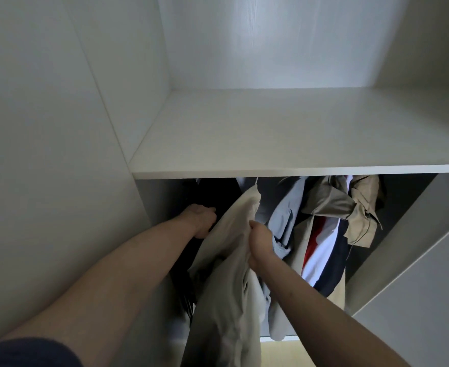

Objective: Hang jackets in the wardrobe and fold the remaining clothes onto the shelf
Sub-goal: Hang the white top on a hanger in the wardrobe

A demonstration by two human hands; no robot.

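A beige jacket point(228, 260) hangs below the white shelf point(284, 144) inside the wardrobe. My left hand point(201, 219) grips its left shoulder edge, next to a dark garment point(210, 194). My right hand point(260, 245) pinches the jacket's right front edge, fingers curled round the fabric. To the right hang a light blue shirt point(284, 215), a khaki coat point(332, 200) and a red, white and navy garment point(324, 250). The rail and hangers are hidden behind the shelf's front edge.
The wardrobe's left wall point(59, 154) is close beside my left arm. Its right side panel point(416, 260) slants down at the right. A pale floor strip point(292, 353) shows beneath the clothes.
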